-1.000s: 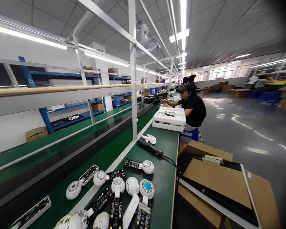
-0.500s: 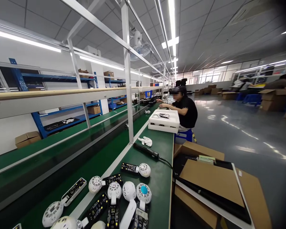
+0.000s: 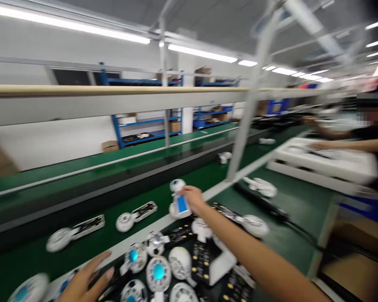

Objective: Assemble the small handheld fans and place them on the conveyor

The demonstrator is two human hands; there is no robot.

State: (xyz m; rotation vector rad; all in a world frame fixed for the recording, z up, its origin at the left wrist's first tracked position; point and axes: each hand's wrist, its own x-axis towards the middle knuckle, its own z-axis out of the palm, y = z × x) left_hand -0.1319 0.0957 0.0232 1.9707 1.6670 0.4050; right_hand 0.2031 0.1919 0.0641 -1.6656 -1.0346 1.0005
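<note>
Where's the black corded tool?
Head view, right of centre: the black corded tool lies on the green bench by the metal post's foot, a white part just beyond it.

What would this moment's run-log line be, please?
right hand: holding white part, blue patch | left hand: open near other parts | co-worker's hand: at white tray

A green bench (image 3: 286, 176) carries white round-headed units (image 3: 158, 272), a black corded tool (image 3: 261, 200) and a white foam tray (image 3: 326, 161).

White device (image 3: 178, 195), blue rectangular patch (image 3: 182, 204), round head (image 3: 177, 184) uppermost, tilted
</note>
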